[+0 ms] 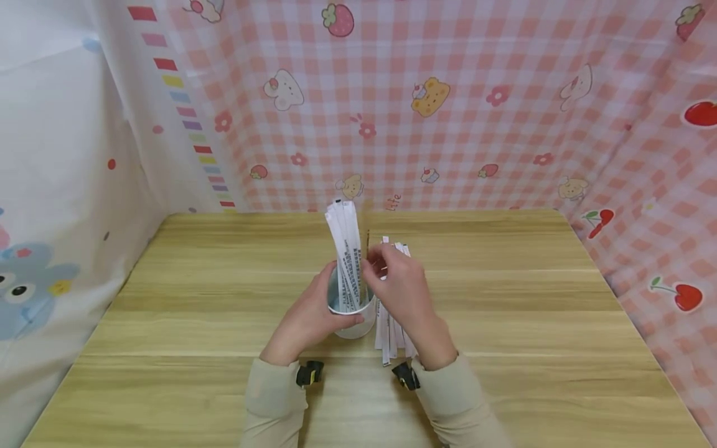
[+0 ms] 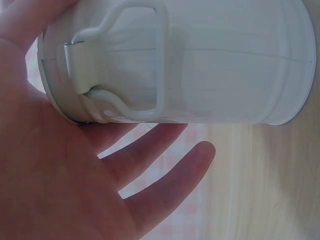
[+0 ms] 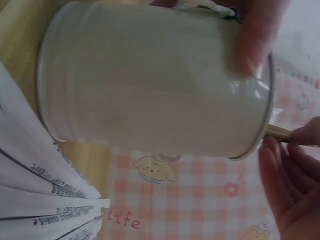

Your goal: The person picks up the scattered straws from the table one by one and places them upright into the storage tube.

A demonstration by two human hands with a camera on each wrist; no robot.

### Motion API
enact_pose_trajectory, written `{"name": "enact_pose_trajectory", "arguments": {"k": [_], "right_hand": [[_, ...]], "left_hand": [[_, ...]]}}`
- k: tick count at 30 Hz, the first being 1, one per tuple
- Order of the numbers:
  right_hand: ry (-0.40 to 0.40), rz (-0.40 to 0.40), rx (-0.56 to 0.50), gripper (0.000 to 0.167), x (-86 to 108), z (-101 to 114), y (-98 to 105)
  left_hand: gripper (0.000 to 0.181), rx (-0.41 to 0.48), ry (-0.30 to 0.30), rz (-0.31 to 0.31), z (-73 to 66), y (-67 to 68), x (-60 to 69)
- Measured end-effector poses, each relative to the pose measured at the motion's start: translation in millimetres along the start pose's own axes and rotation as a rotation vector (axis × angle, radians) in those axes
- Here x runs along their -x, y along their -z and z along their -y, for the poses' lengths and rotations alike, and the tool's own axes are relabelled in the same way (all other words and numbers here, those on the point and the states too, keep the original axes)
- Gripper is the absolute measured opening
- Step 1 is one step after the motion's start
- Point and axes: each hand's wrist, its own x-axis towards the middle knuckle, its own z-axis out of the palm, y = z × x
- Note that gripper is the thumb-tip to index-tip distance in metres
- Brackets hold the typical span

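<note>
A white metal pail (image 1: 358, 328) with a wire side handle (image 2: 161, 60) stands on the table. My left hand (image 1: 305, 320) holds it near the rim, thumb at the front and fingers round the far side. Several white paper-wrapped strips (image 1: 344, 246) with dark print rise out of the pail, leaning left. At the pail's right rim my right hand (image 1: 404, 283) pinches thin brown sticks (image 3: 278, 133); their lower ends are hidden by the pail. More white paper-wrapped strips (image 1: 388, 339) lie fanned on the table beneath my right hand, partly covered by it.
The wooden table (image 1: 538, 323) extends to both sides. A pink checked cloth (image 1: 386, 143) hangs along its back edge and right side, with a white cloth (image 1: 61, 155) on the left. A dark strap piece (image 1: 309, 373) sits at each cuff.
</note>
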Motion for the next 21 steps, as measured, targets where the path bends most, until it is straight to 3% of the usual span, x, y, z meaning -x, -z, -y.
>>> {"name": "enact_pose_trajectory", "arguments": {"k": [5, 11, 21], "right_hand": [[-0.081, 0.086, 0.133, 0.01, 1.8, -2.3, -8.2], [-0.157, 0.171, 0.22, 0.011, 3.6, -3.7, -10.4], [-0.223, 0.26, 0.165, 0.012, 4.5, -8.2, -8.6]], "left_hand": [[0.094, -0.023, 0.028, -0.01, -0.4, -0.3, 0.3], [0.095, -0.049, 0.042, -0.015, -1.1, -0.4, 0.2], [0.094, -0.044, 0.055, -0.006, -1.1, -0.4, 0.5]]}}
